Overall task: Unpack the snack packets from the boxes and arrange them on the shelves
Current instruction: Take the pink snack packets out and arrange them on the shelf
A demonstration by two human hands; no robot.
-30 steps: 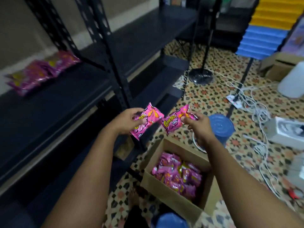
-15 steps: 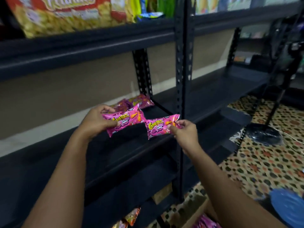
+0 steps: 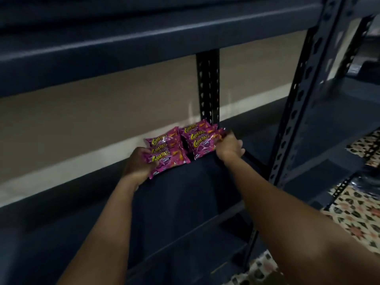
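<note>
On the dark shelf (image 3: 205, 182) near the wall sit two rows of pink snack packets (image 3: 197, 133). My left hand (image 3: 137, 163) pinches the front left packet (image 3: 167, 159); my right hand (image 3: 229, 148) pinches the front right packet (image 3: 203, 144).

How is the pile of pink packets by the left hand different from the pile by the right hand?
The left pile sits nearer the shelf's front edge; the right pile sits further back, by the black post. The left hand holds its front packet at the packet's left end; the right hand holds its own at the right end. Both piles are overlapping pink packets with yellow lettering.
</note>
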